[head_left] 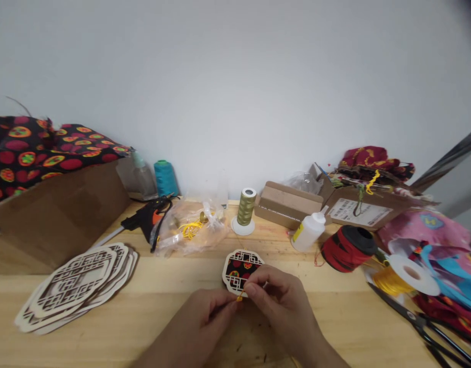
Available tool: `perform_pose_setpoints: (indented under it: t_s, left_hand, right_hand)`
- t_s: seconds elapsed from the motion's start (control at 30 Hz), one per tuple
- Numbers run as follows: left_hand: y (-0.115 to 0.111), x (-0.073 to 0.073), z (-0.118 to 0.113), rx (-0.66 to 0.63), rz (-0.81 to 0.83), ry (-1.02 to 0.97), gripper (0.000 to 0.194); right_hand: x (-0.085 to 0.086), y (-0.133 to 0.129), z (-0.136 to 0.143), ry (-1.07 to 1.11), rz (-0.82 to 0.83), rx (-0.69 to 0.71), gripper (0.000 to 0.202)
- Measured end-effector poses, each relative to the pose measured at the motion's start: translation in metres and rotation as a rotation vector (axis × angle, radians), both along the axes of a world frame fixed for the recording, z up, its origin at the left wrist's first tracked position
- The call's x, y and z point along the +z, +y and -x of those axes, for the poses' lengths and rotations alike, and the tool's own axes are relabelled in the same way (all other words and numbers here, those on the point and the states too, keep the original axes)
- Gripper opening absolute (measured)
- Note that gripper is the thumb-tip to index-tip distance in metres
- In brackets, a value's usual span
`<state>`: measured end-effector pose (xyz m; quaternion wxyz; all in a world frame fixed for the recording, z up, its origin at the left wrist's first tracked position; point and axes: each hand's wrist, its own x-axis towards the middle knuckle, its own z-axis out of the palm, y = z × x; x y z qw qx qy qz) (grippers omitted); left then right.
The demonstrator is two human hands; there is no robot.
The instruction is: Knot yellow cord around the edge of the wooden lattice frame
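Note:
A small wooden lattice frame backed with dark patterned fabric [241,267] lies at the middle of the table. Just below its lower edge, a yellow cord [240,296] is pinched between the fingertips of my left hand [207,319] and my right hand [281,301]. Both hands are closed, their fingertips nearly meeting. My right hand's fingers cover the frame's lower right corner. Whether the cord joins the frame is hidden by the fingers.
Stacked lattice pieces [76,286] lie left, beside a cardboard box [63,220]. Behind are a glue gun [147,217], plastic bag [191,230], green thread spool [245,207] and glue bottle [308,231]. Red thread [346,249], yellow cord spool [406,276] and scissors [423,322] sit right.

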<state>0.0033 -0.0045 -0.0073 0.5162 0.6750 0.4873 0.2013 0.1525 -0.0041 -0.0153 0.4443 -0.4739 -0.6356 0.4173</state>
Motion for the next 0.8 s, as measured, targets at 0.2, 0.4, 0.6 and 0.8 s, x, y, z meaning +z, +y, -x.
perform_pose_setpoints:
  t_s: [0.2, 0.4, 0.6, 0.8]
  left_hand:
    - [-0.0029, 0.0016, 0.0009, -0.031, -0.003, -0.014, 0.028]
    - [-0.0031, 0.0, 0.0015, -0.033, -0.035, 0.046, 0.029]
    - [-0.003, -0.0033, 0.0031, -0.003, -0.003, 0.056, 0.03]
    - [-0.0044, 0.003, 0.0033, 0.005, 0.018, -0.022, 0.03]
  right_hand:
    - [-0.0011, 0.0008, -0.0009, 0.143, 0.087, 0.008, 0.014]
    - [-0.004, 0.0029, -0.0016, 0.205, 0.119, -0.034, 0.014]
    - [-0.003, 0.0015, -0.0028, 0.066, 0.069, -0.053, 0.013]
    - [-0.0051, 0.0002, -0.0035, -0.246, -0.12, 0.05, 0.019]
